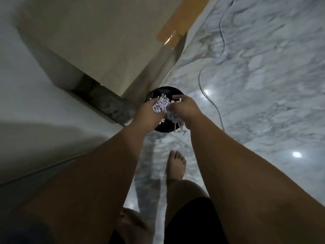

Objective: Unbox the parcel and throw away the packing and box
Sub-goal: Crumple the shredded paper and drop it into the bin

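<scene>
Marble floor (pixel 255 81), grey-veined white, glossy, with two round light reflections; fills the right half of the view and runs down between the person's legs
Pale wall and cabinet surfaces (pixel 88 41) at upper left, with a dark stone strip (pixel 105 101) along the base
Brown tape strip (pixel 177 27) stuck at the upper edge of the pale surface, its lower end shiny
Thin cable (pixel 211 95) trailing in loops over the floor, passing just right of the bin
Bare foot (pixel 175 166) planted on the floor below the hands; a second foot blurred at the bottom edge
Round black bin (pixel 165 92) standing on the floor against the cabinet corner, mostly hidden by the hands
Left hand (pixel 149 111) and right hand (pixel 184 108), both directly over the bin, fingers closed around one shared bundle
Shredded white paper packing (pixel 161 106), clutched between the two hands above the bin mouth, loose strands dangling beneath the right hand
</scene>
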